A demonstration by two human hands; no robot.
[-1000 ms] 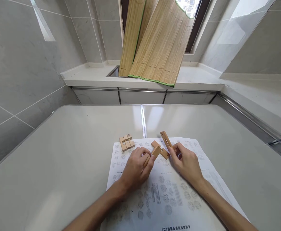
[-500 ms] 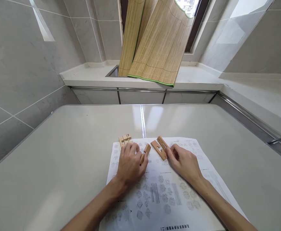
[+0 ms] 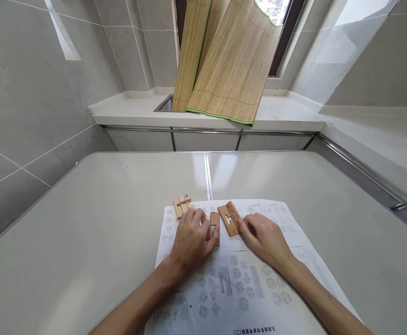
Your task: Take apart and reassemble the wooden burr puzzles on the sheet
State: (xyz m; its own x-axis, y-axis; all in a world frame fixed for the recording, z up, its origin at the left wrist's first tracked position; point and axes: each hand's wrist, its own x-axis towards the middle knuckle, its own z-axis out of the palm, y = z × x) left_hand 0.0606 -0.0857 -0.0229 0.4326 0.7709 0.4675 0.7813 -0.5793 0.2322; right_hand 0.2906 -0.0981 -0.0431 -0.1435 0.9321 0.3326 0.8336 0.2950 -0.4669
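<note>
Wooden pieces [image 3: 230,229]: I counted three loose ones plus one cluster, all toward the sheet's far edge.
Cluster [image 3: 177,208]: grid-shaped, marked 3, at the sheet's far-left corner; its near side was hidden behind the left hand, and I could not count its parts.
Left hand [image 3: 191,232]: thumb over a notched piece [image 3: 215,217], other fingers curled; with their tips hidden, I could not tell whether they pinched it.
Right hand [image 3: 264,235]: fingertips at the near end of the piece marked 2 [image 3: 231,209], alongside a slotted piece; I could not tell pinching from touching.
Printed sheet [image 3: 259,246]: one, on the counter [image 3: 84,223], near edge cut off, small print unreadable to me.
Forearms [image 3: 154,288]: two, cut off at the bottom.
Bamboo panels [image 3: 234,70]: overlapping, tops cut off, hiding most of one window [image 3: 275,11].
</note>
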